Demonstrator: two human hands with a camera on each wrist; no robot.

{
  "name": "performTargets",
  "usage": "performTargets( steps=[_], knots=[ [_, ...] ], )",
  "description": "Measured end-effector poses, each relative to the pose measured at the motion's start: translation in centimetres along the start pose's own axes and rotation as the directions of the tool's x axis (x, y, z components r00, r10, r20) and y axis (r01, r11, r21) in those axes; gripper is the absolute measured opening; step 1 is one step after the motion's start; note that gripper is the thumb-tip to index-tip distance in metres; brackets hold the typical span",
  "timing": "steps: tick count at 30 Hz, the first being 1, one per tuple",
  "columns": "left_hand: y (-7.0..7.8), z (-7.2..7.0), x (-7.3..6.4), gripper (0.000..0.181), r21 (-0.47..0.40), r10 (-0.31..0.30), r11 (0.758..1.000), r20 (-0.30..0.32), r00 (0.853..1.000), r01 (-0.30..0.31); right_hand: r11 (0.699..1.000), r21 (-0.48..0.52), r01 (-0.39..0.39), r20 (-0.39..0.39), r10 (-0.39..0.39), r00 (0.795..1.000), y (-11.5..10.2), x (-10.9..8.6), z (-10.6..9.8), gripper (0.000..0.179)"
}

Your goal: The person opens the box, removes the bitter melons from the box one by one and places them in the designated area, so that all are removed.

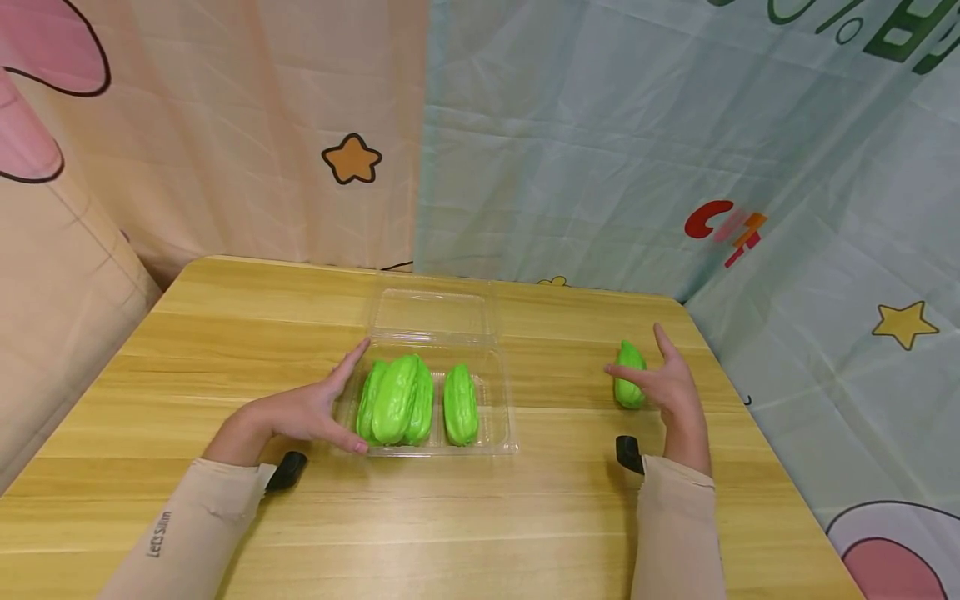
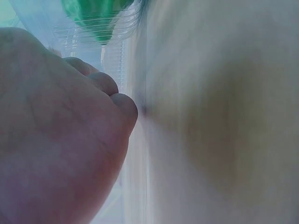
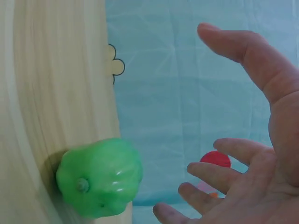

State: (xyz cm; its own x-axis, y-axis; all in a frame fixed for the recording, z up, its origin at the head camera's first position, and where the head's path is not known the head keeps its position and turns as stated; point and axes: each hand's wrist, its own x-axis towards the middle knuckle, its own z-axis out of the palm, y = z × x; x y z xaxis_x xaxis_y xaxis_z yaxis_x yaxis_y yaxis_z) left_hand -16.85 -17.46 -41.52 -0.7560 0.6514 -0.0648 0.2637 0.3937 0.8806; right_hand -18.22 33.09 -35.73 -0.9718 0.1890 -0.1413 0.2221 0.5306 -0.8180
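A clear plastic clamshell box (image 1: 491, 417) lies with its lid (image 1: 431, 312) folded back. Inside, several bright green, ridged bitter melons sit grouped at the left, and a single bitter melon (image 1: 461, 404) lies right of them. My left hand (image 1: 315, 408) rests along the box's left side, thumb at the front corner and fingers stretched toward the back. To the right, one more bitter melon (image 3: 100, 177) lies on the table, its stem end showing in the right wrist view. Over it, my right hand (image 1: 671, 383) is spread, thumb and fingers wide apart and holding nothing.
The wooden table (image 1: 555, 517) ends at a back edge against a printed curtain (image 1: 562, 150). Another printed curtain (image 1: 825, 333) hangs along the right side. Black wrist mounts (image 1: 628, 454) stick out from both sleeves just above the table.
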Motion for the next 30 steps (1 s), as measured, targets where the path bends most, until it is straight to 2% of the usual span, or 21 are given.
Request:
performTargets(
  steps=[6,13,22,27,30],
  knots=[
    [0.2,0.0,-0.1,0.143,-0.002,-0.011,1.000,0.003,1.000,0.011,0.995,0.019,0.098,-0.009,-0.098,0.995,-1.2,-0.6,0.2,0.123],
    [0.1,-0.1,-0.1,0.143,0.003,-0.011,1.000,0.004,1.000,0.011,0.973,0.070,0.220,0.013,-0.221,0.975,-3.1,-1.5,0.9,0.118],
    [-0.2,0.0,0.0,0.143,0.006,-0.008,1.000,0.003,1.000,0.008,0.954,0.113,0.279,0.087,-0.290,0.953,-3.8,-1.7,1.7,0.110],
    [-0.2,-0.1,0.0,0.143,0.000,-0.003,1.000,0.006,1.000,0.003,0.934,0.132,0.333,0.103,-0.347,0.932,-4.2,-1.7,2.4,0.107],
    [-0.1,-0.1,0.0,0.143,-0.001,-0.001,1.000,0.006,1.000,0.001,0.928,0.151,0.340,0.131,-0.359,0.924,-4.4,-1.7,2.9,0.108]
  ],
)
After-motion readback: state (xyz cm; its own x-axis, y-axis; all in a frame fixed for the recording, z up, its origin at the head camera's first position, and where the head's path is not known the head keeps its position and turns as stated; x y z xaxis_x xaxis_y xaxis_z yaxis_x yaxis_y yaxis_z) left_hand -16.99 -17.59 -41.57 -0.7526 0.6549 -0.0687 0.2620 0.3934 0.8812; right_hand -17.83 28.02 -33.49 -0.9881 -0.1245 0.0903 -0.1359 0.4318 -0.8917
